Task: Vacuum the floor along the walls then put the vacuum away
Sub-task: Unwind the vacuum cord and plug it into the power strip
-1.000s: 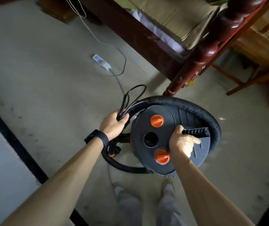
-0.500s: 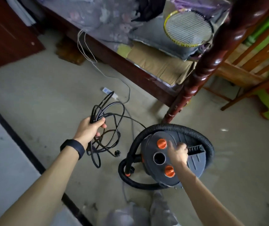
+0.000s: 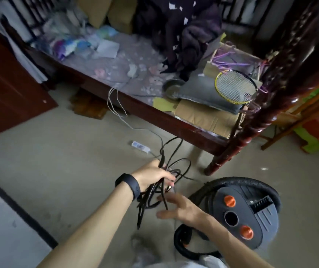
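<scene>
Black power cord loops are dangling from our left hand, whose fingers are curling round the bundle. Our right hand is hovering just beside them, fingers spread, holding nothing. The vacuum is sitting on the floor at right, near the bedpost.

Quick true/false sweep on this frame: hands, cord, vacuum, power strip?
1. The left hand grips the bundled black power cord. True.
2. The black ribbed hose curls round the dark grey round canister vacuum. True.
3. The right hand rests on the vacuum. False: it is open, off the vacuum, near the cord.
4. The white power strip lies on the bed. False: it lies on the grey floor.
</scene>
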